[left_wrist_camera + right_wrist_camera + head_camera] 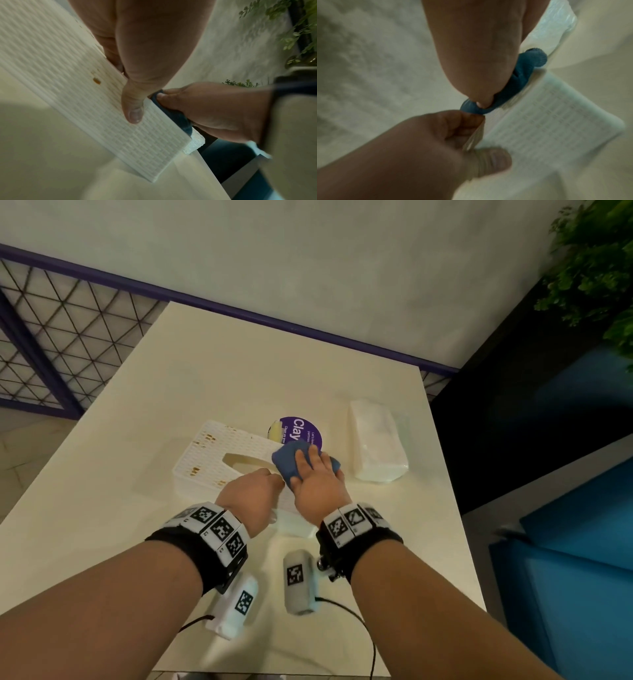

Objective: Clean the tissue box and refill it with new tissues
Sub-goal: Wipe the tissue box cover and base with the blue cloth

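both hands engaged: left hand (251, 497) grips white woven-pattern plastic tissue box (219, 460) at its near edge; right hand (317, 479) clutches folded blue cloth (289, 462) against its right end. risk: brown stains (207, 437) at box's far-left go missed.

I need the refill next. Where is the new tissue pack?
In the head view, the tissue pack lies on the table's right side, right of the blue cloth.
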{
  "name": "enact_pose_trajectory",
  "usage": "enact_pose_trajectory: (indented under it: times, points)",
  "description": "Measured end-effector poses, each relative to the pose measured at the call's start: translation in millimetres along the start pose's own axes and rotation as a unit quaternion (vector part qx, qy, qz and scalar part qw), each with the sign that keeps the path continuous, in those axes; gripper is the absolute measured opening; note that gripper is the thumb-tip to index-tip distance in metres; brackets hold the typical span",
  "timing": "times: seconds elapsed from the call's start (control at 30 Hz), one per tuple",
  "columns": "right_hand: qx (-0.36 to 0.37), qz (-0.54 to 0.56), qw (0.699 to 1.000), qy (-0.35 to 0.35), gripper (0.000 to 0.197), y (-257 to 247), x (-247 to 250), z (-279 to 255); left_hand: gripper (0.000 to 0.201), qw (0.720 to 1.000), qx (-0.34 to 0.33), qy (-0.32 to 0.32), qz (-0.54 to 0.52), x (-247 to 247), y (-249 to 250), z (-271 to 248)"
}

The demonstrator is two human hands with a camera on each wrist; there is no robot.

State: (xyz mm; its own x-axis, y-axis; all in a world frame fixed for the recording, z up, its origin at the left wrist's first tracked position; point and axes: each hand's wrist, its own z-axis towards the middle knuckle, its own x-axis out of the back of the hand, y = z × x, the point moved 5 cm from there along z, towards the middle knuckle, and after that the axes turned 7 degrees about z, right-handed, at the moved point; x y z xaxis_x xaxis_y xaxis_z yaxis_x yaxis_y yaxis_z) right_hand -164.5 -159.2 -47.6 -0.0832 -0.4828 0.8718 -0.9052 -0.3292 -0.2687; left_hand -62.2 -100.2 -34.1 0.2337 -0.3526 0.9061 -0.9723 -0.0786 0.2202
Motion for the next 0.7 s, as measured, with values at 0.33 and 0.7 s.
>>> enact_pose_trajectory:
  times: [0.33,0.7]
  points:
    - [-0.045,0.13,0.989,0.063,0.024,12.5,25.0,-91.0,0.041,0.996,-0.07,-0.052,-0.004,4.6,0.6,-11.7]
    - [-0.004,0.157,0.979,0.128,0.049,2.3,49.8,-87.4,0.063,0.994,-0.037,-0.055,0.092,-5.0,2.3,-23.3]
